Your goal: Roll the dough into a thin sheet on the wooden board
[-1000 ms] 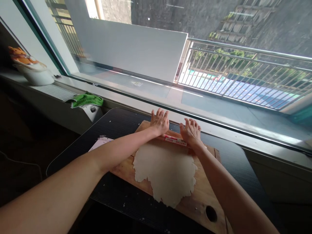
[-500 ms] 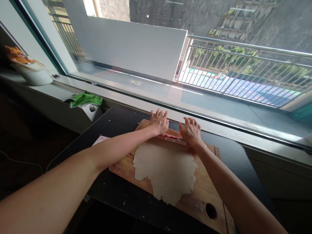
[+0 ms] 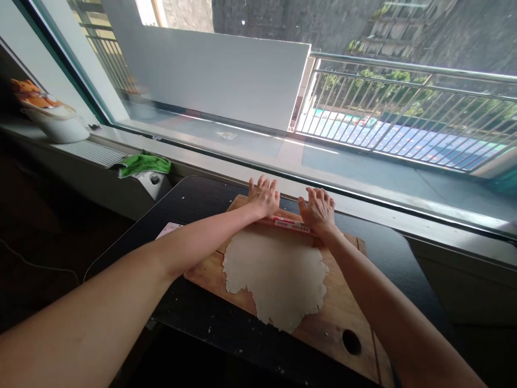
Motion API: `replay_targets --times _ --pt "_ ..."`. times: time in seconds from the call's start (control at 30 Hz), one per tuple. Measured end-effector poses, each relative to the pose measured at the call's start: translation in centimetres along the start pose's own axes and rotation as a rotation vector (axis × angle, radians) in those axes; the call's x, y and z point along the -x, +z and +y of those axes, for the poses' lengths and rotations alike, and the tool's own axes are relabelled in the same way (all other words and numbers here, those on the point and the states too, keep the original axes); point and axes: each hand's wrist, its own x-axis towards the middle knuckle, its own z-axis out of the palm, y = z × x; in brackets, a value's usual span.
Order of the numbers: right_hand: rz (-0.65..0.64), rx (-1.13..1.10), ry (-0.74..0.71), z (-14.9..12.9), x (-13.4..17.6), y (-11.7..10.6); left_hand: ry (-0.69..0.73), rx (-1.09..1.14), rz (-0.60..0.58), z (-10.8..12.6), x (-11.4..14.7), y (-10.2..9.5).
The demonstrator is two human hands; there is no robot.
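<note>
A large, thin sheet of pale dough point(image 3: 278, 269) with ragged edges lies on a wooden cutting board point(image 3: 343, 307). Across its far edge sits a rolling pin with a red and white label point(image 3: 292, 224). My left hand point(image 3: 264, 197) rests flat over the pin's left end, fingers stretched and spread away from me. Over the right end lies my right hand point(image 3: 318, 211), also open, its palm down on the pin. Both ends of the pin are hidden beneath my hands.
The board is on a black table point(image 3: 388, 264) against the window sill. Partly behind my left forearm is a pale pink flat item point(image 3: 168, 229). A green cloth point(image 3: 145, 164) and a white pot with an orange figure point(image 3: 60, 121) stand along the ledge at left.
The pin has turned a little, so its label shows a different face. My hands stay on it, slightly farther forward in view. The whole view has also shifted slightly.
</note>
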Motion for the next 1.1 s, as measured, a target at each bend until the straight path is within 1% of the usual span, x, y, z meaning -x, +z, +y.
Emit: replay_targets --times 0.07,0.13,0.2,0.23,0.3,0.4,0.47,0.5,0.53,0.6,0.63,0.67,0.7,0.73,0.8,0.9,0.93,0.97,1.0,1.03,1.1 --pt "-0.060 0.009 -0.016 0.1 1.3 -0.1 0.002 0.013 -0.086 -0.2 1.2 0.2" --pt "-0.140 0.028 -0.106 0.4 3.9 -0.2 0.063 0.041 -0.173 -0.4 3.6 0.5" --pt "-0.133 0.046 -0.205 0.7 5.9 -0.3 0.152 0.048 -0.150 -0.5 5.5 0.6" --pt "-0.111 0.047 -0.234 0.7 6.1 -0.2 0.181 0.045 -0.117 -0.5 5.8 0.6" --pt "-0.060 0.028 -0.223 0.8 4.9 -0.1 0.180 0.033 -0.056 -0.4 4.7 0.5" --pt "-0.027 -0.004 -0.082 0.4 1.2 0.1 0.081 0.016 -0.033 -0.3 1.1 0.2" --pt "-0.052 0.005 -0.002 0.2 0.0 0.0 0.032 0.010 -0.038 -0.2 0.1 0.1" --pt "-0.082 0.013 0.009 0.2 0.3 -0.1 0.033 0.014 -0.053 -0.2 0.4 0.0" --pt "-0.119 0.020 -0.004 0.2 1.1 -0.2 0.051 0.023 -0.078 -0.3 1.2 0.1" --pt "-0.188 0.027 -0.085 0.4 3.7 -0.4 0.114 0.050 -0.137 -0.3 3.8 0.2" --pt "-0.185 0.040 -0.133 0.6 4.9 -0.5 0.150 0.053 -0.144 -0.3 5.0 0.3" --pt "-0.171 0.050 -0.170 0.7 5.8 -0.6 0.177 0.051 -0.126 -0.3 5.9 0.4" --pt "-0.150 0.056 -0.192 0.7 6.1 -0.6 0.195 0.046 -0.099 -0.3 6.2 0.4" --pt "-0.130 0.056 -0.190 0.7 5.8 -0.5 0.202 0.041 -0.075 -0.3 6.0 0.4" --pt "-0.104 0.038 -0.131 0.7 3.6 -0.1 0.182 0.029 -0.031 -0.4 3.9 0.3" --pt "-0.081 0.014 0.046 0.5 -0.8 0.6 0.035 -0.002 0.019 -0.5 -0.5 0.3" --pt "-0.073 0.011 0.082 0.5 -1.7 0.6 0.005 -0.005 0.029 -0.5 -1.4 0.2" --pt "-0.071 0.006 0.101 0.5 -2.0 0.6 -0.009 -0.001 0.031 -0.5 -1.7 0.2" --pt "-0.077 0.001 0.107 0.5 -1.7 0.6 -0.008 0.009 0.024 -0.5 -1.4 0.2" --pt "-0.083 -0.002 0.103 0.4 -0.7 0.4 0.000 0.023 0.009 -0.4 -0.5 0.2" --pt "-0.082 0.008 0.079 0.3 2.5 0.0 0.028 0.053 -0.016 -0.2 2.7 0.2"
